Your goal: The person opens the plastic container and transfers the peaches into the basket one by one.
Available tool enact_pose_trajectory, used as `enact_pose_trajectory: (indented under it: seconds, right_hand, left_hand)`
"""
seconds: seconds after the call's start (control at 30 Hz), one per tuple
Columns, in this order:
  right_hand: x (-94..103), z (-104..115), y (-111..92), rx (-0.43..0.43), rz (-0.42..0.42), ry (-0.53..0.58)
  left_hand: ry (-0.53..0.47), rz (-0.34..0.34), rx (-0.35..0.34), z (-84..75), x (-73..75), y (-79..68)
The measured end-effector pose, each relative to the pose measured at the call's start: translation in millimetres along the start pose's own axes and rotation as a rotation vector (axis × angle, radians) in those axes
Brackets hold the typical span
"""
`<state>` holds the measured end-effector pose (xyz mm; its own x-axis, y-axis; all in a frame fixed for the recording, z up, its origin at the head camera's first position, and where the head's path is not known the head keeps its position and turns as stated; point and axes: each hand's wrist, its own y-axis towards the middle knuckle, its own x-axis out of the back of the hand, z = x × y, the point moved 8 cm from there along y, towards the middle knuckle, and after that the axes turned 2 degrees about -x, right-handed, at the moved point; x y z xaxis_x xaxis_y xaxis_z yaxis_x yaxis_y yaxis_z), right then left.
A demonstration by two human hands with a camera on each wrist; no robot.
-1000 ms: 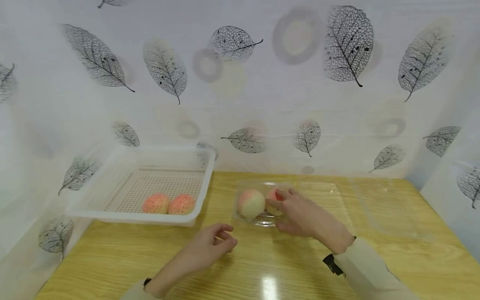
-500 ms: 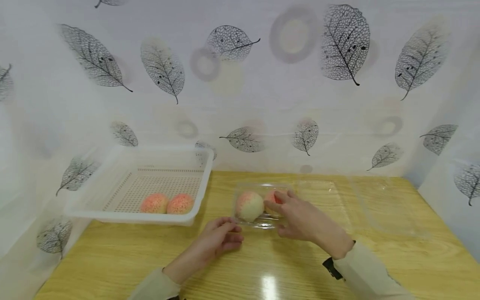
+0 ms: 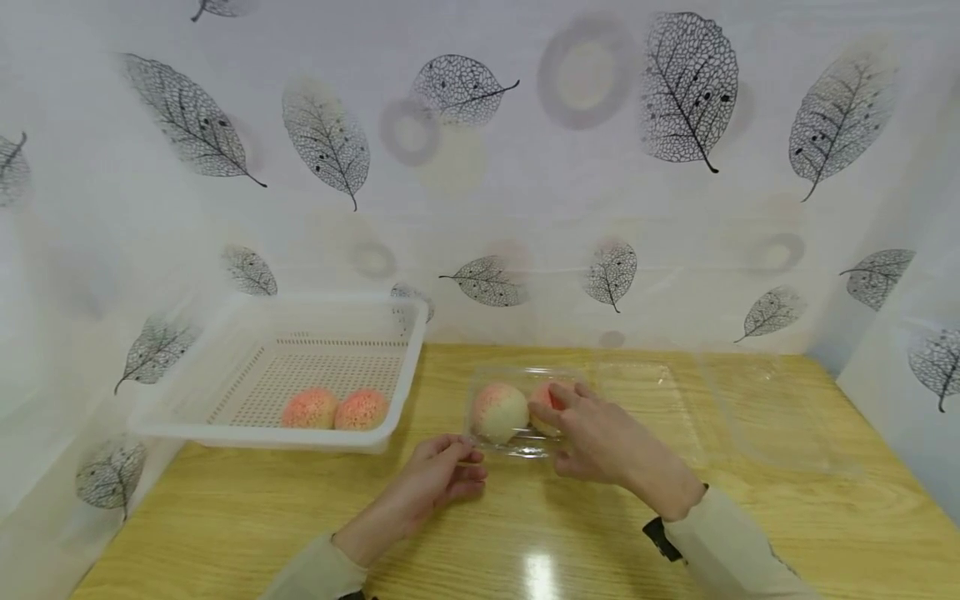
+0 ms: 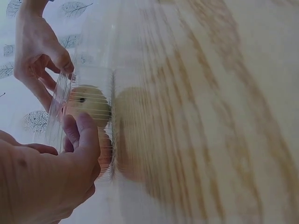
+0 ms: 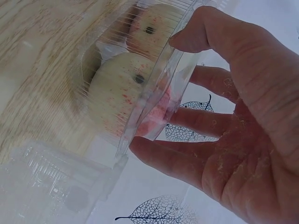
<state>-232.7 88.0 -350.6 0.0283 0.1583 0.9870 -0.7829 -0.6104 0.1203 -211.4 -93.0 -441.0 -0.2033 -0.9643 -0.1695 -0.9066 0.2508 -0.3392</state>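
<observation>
Two pink-and-cream peaches sit side by side in a clear plastic box, the left peach (image 3: 500,413) in plain sight and the right one partly covered by fingers. My left hand (image 3: 438,483) grips the near left corner of the box (image 3: 528,452), its thumb in front of the wall. Over the right end of the box lies my right hand (image 3: 607,433), with extended, spread fingers touching the top of the right peach (image 5: 119,88). Its thumb rests at the near rim in the right wrist view.
At the left stands a white perforated basket (image 3: 408,375) with two more peaches (image 3: 362,409) in its near right corner. Clear plastic pieces (image 3: 772,408) lie on the wooden table (image 3: 525,533) to the right. A leaf-patterned curtain (image 3: 480,208) hangs behind.
My left hand has moved right and forward to the near left corner of the box, taking hold there. The right hand has stayed over the right peach.
</observation>
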Motion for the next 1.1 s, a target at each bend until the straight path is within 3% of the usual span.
enact_pose_trajectory:
  seconds: [1.1]
  right_hand:
    - [0.0,-0.7,0.0,0.021,-0.052,-0.036]
  left_hand:
    - [-0.022,-0.014,0.009,-2.3,-5.1,5.4]
